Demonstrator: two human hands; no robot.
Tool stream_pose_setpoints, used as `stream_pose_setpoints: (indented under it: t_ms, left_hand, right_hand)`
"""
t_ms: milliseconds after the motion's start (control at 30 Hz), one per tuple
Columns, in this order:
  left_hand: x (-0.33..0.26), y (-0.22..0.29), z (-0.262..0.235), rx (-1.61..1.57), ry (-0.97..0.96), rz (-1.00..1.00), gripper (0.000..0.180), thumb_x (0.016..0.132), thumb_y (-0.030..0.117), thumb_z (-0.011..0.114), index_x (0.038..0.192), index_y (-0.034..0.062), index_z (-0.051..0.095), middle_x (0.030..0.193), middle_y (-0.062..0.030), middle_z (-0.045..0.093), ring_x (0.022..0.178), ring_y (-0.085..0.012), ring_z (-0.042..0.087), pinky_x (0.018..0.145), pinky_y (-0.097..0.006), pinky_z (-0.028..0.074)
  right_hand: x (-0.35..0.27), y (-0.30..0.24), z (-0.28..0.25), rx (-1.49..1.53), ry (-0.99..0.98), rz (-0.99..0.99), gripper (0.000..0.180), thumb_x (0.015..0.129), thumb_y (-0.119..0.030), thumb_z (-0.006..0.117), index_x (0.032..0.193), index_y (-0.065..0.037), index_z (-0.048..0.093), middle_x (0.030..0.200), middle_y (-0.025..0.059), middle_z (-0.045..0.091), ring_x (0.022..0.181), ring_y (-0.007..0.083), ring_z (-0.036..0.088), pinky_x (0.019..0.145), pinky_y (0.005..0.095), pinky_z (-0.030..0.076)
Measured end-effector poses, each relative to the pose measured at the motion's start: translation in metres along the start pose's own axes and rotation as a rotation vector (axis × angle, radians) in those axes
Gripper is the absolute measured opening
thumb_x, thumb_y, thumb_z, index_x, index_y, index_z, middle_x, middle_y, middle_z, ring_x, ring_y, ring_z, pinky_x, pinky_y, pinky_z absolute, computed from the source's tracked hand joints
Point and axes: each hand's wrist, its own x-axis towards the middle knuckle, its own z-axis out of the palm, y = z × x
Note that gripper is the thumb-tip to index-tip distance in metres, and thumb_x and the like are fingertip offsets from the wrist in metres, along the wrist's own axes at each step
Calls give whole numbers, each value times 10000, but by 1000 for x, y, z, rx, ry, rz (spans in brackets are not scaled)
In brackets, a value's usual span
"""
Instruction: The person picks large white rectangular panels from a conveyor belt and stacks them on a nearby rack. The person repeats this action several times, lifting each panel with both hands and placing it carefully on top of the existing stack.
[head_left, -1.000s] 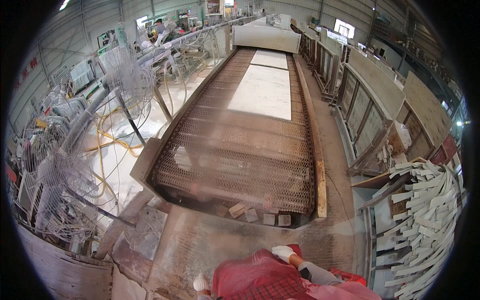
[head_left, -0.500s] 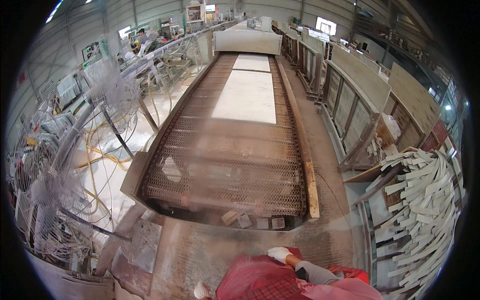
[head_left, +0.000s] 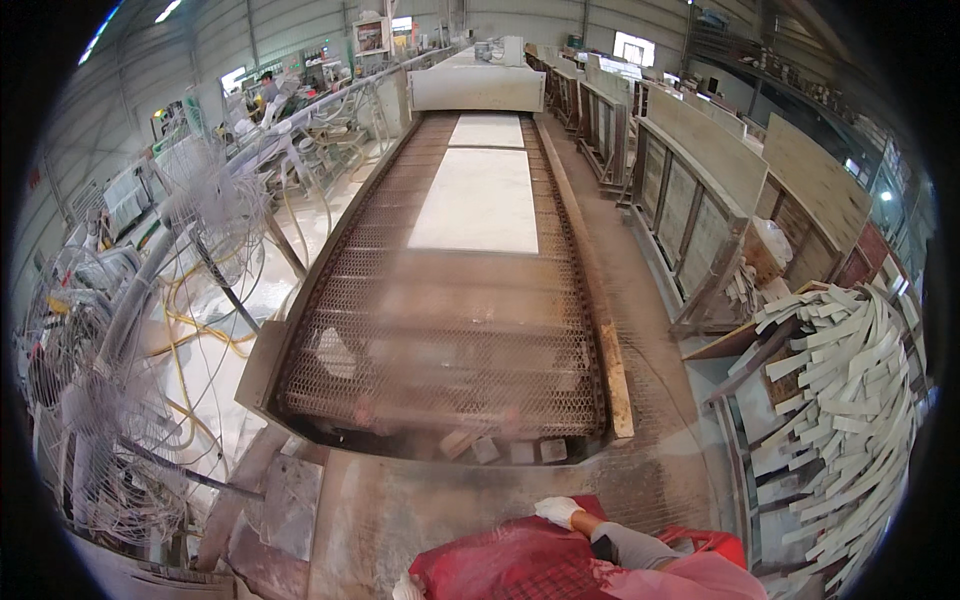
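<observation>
My right hand (head_left: pixel 558 512), in a white glove, rests against the front of my red apron (head_left: pixel 490 556). Its fingers lie along the cloth and hold nothing visible. My left hand (head_left: pixel 408 588), also white-gloved, shows only in part at the lower edge beside the apron; its fingers cannot be made out. Ahead of me runs a wide brown mesh conveyor belt (head_left: pixel 450 350). Toward its far end lie a large white flat panel (head_left: pixel 476 200) and a smaller white panel (head_left: pixel 486 130), close to a pale hooded machine (head_left: pixel 478 90). Both hands are apart from the belt.
Several small blocks (head_left: pixel 485 450) sit at the belt's near end. Wire-caged fans (head_left: pixel 110 430) and yellow hoses (head_left: pixel 180 320) are at left. On the right stand racks with boards (head_left: pixel 690 190) and a heap of pale strips (head_left: pixel 850 400). A person (head_left: pixel 268 88) is far left.
The whole view has turned slightly to the right. My left hand is now more hidden beside the apron; my right hand stays against it. The panels show no clear movement on the belt.
</observation>
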Motion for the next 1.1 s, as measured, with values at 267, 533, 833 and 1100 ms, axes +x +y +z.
stream_pose_setpoints:
  t_ms: [267,533,833,1100]
  left_hand:
    - [1,-8,-13,41,-80,26,252,893,294,451,800,93,572,659,-59,558,531,-186,525,454,-322,438]
    - [-19,8,1,614,64,278,248,878,261,454,782,59,560,624,-68,536,567,-223,504,484,-361,416]
    - [-25,24,2,1174,34,650,191,823,296,537,779,112,556,612,-87,540,530,-267,503,481,-372,414]
    - [-35,31,10,1012,-6,582,190,852,340,527,803,162,572,681,-25,581,577,-206,539,494,-354,431]
  right_hand:
    - [8,8,2,-54,-18,-56,415,841,-364,416,1063,-61,593,1138,127,561,1059,310,505,903,378,385]
    - [13,13,4,-123,-3,-105,399,839,-360,416,1038,-72,607,1104,141,574,1035,325,514,870,395,396]
    - [4,-12,-20,-33,-76,-4,382,838,-345,416,1036,-82,611,1108,133,573,1032,321,518,859,396,405]
    - [9,-12,-16,-22,-90,22,391,835,-338,417,1071,-83,597,1148,122,556,1063,311,507,882,380,396]
